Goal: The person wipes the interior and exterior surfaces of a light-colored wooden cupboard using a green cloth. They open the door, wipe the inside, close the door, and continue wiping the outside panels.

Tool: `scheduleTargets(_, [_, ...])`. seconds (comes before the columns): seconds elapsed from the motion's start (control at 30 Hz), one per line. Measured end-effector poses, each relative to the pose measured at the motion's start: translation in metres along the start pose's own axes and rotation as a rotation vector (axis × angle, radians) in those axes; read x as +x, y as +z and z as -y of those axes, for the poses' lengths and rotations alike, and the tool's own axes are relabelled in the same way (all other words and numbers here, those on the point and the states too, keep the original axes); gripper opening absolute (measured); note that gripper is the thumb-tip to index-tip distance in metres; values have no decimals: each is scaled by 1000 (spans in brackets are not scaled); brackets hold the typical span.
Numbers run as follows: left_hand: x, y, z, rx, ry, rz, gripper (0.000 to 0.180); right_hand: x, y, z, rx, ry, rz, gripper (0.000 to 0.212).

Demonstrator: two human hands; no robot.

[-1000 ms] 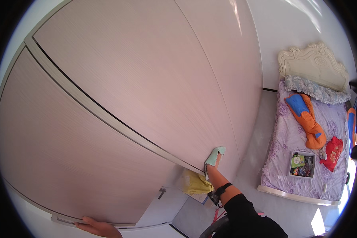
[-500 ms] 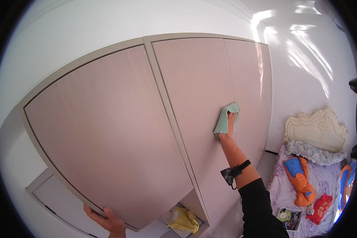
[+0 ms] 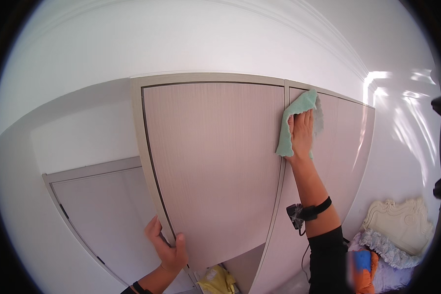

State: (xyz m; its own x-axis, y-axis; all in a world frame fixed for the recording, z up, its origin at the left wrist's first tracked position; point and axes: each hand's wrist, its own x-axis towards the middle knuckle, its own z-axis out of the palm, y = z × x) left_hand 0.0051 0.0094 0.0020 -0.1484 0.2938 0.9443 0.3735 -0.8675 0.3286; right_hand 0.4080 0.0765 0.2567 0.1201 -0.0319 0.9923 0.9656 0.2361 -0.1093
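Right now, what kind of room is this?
Most likely a home bedroom. A tall pale pink wardrobe fills the wall, and a bed with a carved cream headboard and lilac bedding stands at lower right. The right hand presses a green cloth to the wardrobe's upper door.

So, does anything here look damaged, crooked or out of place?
Nothing stands out. The right hand presses a green cloth flat on the wardrobe door; the left hand grips its lower edge. The bent edges are lens distortion.
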Motion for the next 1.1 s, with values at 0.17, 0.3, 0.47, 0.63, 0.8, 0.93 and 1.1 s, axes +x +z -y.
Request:
scheduleTargets(0.17, [1, 1, -5, 1, -1, -7, 71, -9, -11, 88, 33, -161, 39, 67])
scheduleTargets(0.3, [3, 0, -6, -19, 39, -12, 63, -20, -19, 151, 58, -347, 63, 66])
scheduleTargets(0.47, [6, 0, -9, -5, 55, -32, 58, -60, -23, 207, 249, -385, 206, 62])
scheduleTargets(0.63, [7, 0, -14, 6, 43, -30, 56, -137, -34, 214, 394, -352, 446, 61])
scheduleTargets(0.8, [6, 0, -13, 38, 38, -52, 56, -228, -42, 192, 377, -505, 419, 50])
scheduleTargets(0.93, [5, 1, -13, 66, 49, -38, 55, -298, -57, 153, 538, -582, 500, 33])
scheduleTargets(1.1, [8, 1, -14, 79, 93, -33, 56, -368, -94, 118, 600, -482, 691, 33])
